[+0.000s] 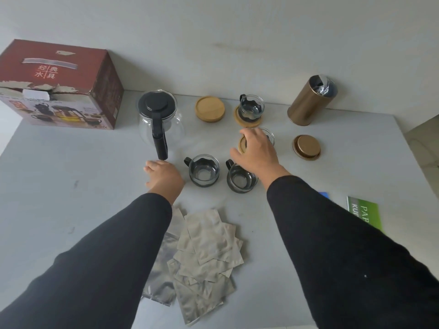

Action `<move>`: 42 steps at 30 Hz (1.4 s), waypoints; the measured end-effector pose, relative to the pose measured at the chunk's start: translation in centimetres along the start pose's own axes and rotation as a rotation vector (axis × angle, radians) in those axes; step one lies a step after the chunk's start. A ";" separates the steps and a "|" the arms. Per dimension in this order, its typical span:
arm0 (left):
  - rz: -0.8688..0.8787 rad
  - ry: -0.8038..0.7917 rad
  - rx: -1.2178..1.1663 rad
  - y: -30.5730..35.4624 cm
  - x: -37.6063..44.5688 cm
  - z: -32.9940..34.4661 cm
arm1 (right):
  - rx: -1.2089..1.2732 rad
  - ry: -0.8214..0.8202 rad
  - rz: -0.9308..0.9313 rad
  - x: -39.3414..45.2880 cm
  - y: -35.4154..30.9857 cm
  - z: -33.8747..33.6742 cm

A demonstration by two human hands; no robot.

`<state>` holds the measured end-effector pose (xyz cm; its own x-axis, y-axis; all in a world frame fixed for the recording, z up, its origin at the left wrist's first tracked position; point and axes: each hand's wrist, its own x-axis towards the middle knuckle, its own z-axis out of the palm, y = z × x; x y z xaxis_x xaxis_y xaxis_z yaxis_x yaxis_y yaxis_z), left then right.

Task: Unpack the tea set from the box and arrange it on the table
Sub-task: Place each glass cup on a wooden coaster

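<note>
Glass and bamboo pieces of the tea set lie spread on the grey table (71,167), already out of the red box (59,84) that stands at the far left. The right hand (257,148) curls over a bamboo coaster (242,144) held on edge against a glass cup (269,136), which it largely hides; its fingers are closed on the coaster. The left hand (164,176) rests loosely open on the table just below the handle of the glass teapot (159,119), gripping nothing.

Risks, as judged: the right forearm passes directly above the near-right cup (241,178), so a lowered wrist or sleeve could knock it into the neighbouring cup (203,170). The tilted coaster could slip and strike the glass. The left hand, if swept forward, could nudge the teapot handle.

One cup (251,109) already sits on its coaster; a spare coaster (210,109) lies beside it. A gold tin (311,100) stands open, its lid (307,147) apart. Foil sachets (204,257) lie nearest the person.

Legible writing: the box top shows the characters 经典水具. A green card (364,213) at the right edge reads "PAR" and "KU", cut off.
</note>
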<state>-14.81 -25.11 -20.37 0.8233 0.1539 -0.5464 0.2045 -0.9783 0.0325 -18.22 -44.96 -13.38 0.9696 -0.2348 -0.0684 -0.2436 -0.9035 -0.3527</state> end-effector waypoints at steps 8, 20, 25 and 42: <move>-0.003 0.027 -0.154 -0.6 0.2 0.5 | 0.062 -0.087 0.009 10.1 -3.4 2.4; -0.039 0.036 -0.089 -0.2 0.1 0.9 | 0.043 -0.135 0.105 17.5 -4.9 6.4; -0.047 0.027 -0.094 -0.1 0.2 0.9 | 0.037 -0.038 0.056 16.3 -4.8 5.9; -0.018 -0.005 -0.081 -0.3 -0.2 0.5 | -0.037 -0.193 -0.022 8.0 -3.0 6.8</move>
<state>-15.25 -24.95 -20.67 0.8164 0.1707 -0.5517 0.2618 -0.9609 0.0901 -9.63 -41.62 -19.24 0.9599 -0.1454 -0.2399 -0.2198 -0.9211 -0.3214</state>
